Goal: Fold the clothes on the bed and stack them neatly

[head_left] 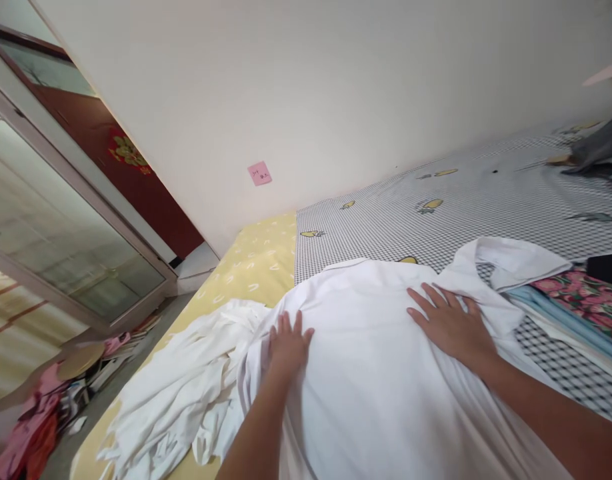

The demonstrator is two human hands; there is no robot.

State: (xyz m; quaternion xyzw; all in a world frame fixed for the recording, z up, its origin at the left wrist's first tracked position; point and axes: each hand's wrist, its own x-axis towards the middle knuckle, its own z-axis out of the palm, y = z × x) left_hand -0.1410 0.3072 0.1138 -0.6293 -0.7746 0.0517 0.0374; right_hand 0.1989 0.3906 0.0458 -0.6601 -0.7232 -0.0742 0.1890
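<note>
A white shirt (361,373) lies spread over the bed in front of me, its upper edge away from me and one sleeve reaching to the right. My left hand (289,347) rests flat near the shirt's left edge with the fingers apart. On the upper right part of the fabric, below the sleeve, my right hand (451,323) presses down with fingers spread. Neither hand grips anything. Just left of the shirt is a crumpled white garment (186,387), touching its edge.
Folded clothes (586,307) are stacked at the right. Yellow (266,257) and checked (366,230) bedding covers the bed. A grey garment or sleeve (601,143) shows at far right. Pink clothes (36,420) lie at lower left, near a glazed door (71,200).
</note>
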